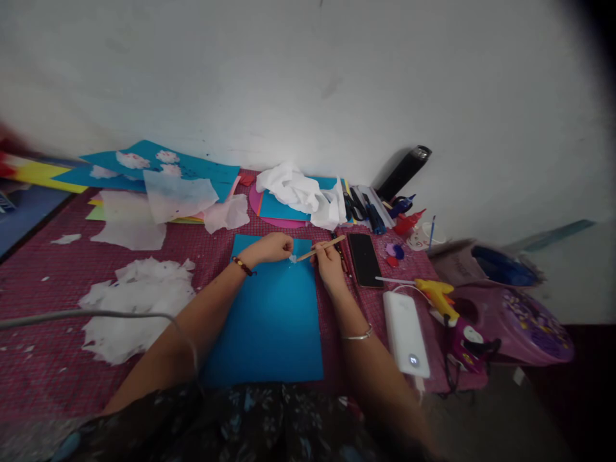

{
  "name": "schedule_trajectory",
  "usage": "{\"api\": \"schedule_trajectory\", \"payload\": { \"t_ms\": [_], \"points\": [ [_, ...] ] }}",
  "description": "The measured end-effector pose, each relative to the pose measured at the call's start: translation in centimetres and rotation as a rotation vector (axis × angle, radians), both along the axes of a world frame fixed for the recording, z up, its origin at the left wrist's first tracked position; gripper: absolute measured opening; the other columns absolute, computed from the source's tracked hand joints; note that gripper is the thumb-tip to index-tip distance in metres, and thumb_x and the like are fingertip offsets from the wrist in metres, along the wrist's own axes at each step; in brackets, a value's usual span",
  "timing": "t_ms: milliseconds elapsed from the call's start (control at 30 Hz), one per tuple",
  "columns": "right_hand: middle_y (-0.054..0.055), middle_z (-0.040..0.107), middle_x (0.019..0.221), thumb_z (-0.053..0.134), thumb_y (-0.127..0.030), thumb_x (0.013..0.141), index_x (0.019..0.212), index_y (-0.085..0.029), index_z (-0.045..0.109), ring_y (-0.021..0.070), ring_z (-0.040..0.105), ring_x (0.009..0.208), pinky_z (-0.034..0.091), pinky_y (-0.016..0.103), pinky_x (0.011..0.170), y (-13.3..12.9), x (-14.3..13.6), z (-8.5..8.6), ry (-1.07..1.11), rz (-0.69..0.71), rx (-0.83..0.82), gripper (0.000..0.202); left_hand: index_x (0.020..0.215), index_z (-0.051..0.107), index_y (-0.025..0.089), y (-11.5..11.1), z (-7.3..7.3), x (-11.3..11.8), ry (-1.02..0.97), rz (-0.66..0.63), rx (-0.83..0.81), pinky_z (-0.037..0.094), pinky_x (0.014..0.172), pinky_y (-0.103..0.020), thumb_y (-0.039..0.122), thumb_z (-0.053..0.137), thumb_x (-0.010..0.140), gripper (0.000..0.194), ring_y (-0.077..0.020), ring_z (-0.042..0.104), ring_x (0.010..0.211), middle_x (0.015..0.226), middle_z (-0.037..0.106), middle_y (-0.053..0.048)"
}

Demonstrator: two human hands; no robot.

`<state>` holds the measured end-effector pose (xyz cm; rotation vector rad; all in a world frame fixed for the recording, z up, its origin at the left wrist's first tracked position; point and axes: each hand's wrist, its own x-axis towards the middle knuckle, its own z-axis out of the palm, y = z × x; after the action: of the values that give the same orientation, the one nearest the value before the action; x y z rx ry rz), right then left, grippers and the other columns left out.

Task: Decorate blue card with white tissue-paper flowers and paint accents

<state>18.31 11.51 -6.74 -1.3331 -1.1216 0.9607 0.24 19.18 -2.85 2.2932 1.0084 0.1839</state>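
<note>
A blue sheet (276, 314) lies flat in front of me. Over its top edge is my left hand (276, 248), fingers closed; what they pinch, if anything, is too small to make out. My right hand (329, 264), at the sheet's upper right edge, is closed around a flat wooden stick (332, 242). The stick's lower left tip meets a small whitish scrap (293, 258) on the sheet, just beside my left fingertips.
Torn white paper (139, 308) is heaped at left. Behind are crumpled tissue (293, 187) and scissors (355, 205). At right are a phone (365, 260), a white power bank (407, 333) and a yellow glue gun (437, 296). A cable (120, 314) crosses my left forearm.
</note>
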Motion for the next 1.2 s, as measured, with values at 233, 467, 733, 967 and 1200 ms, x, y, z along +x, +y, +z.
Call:
{"api": "schedule_trajectory", "payload": {
  "t_ms": [233, 467, 733, 967, 1200],
  "points": [
    [-0.003, 0.057, 0.056, 0.053, -0.044, 0.085, 0.082, -0.021, 0.058, 0.0147, 0.052, 0.049, 0.041, 0.027, 0.050, 0.2, -0.3, -0.1, 0.050, 0.008, 0.000, 0.024, 0.070, 0.065, 0.015, 0.1, -0.1, 0.0, -0.016, -0.001, -0.019, 0.034, 0.056, -0.024, 0.016, 0.052, 0.067, 0.013, -0.0155, 0.055, 0.064, 0.067, 0.064, -0.002],
    [-0.003, 0.059, 0.057, 0.054, -0.046, 0.083, 0.082, -0.020, 0.058, 0.0138, 0.052, 0.047, 0.041, 0.026, 0.049, 0.4, -0.6, 0.1, 0.002, -0.034, -0.008, 0.026, 0.071, 0.065, 0.014, 0.3, 0.2, -0.3, -0.025, -0.037, -0.075, 0.034, 0.057, -0.024, 0.018, 0.052, 0.068, 0.014, -0.0150, 0.054, 0.064, 0.067, 0.063, -0.001],
    [-0.003, 0.060, 0.057, 0.053, -0.044, 0.084, 0.083, -0.020, 0.059, 0.0138, 0.053, 0.047, 0.041, 0.026, 0.049, 0.5, -0.4, -0.3, 0.003, -0.040, -0.008, 0.024, 0.071, 0.065, 0.014, 0.2, 0.6, -0.4, -0.020, -0.026, -0.089, 0.034, 0.056, -0.023, 0.021, 0.054, 0.068, 0.014, -0.0149, 0.055, 0.063, 0.067, 0.064, -0.002],
    [-0.003, 0.061, 0.056, 0.056, -0.043, 0.083, 0.081, -0.020, 0.060, 0.0134, 0.052, 0.046, 0.040, 0.026, 0.047, 0.4, -0.3, 0.0, 0.030, -0.052, -0.012, 0.023, 0.069, 0.066, 0.014, 0.0, 0.6, -0.3, -0.010, -0.012, -0.062, 0.034, 0.056, -0.024, 0.019, 0.053, 0.067, 0.013, -0.0149, 0.054, 0.062, 0.065, 0.064, -0.001],
    [-0.005, 0.058, 0.053, 0.058, -0.044, 0.080, 0.080, -0.021, 0.055, 0.0110, 0.048, 0.043, 0.035, 0.023, 0.042, 0.2, 0.2, 0.2, 0.185, -0.137, -0.038, 0.023, 0.069, 0.064, 0.014, -0.2, 0.8, -0.3, 0.013, 0.010, -0.049, 0.034, 0.057, -0.026, 0.017, 0.052, 0.067, 0.013, -0.0158, 0.054, 0.062, 0.065, 0.062, -0.002]
  ]
}}
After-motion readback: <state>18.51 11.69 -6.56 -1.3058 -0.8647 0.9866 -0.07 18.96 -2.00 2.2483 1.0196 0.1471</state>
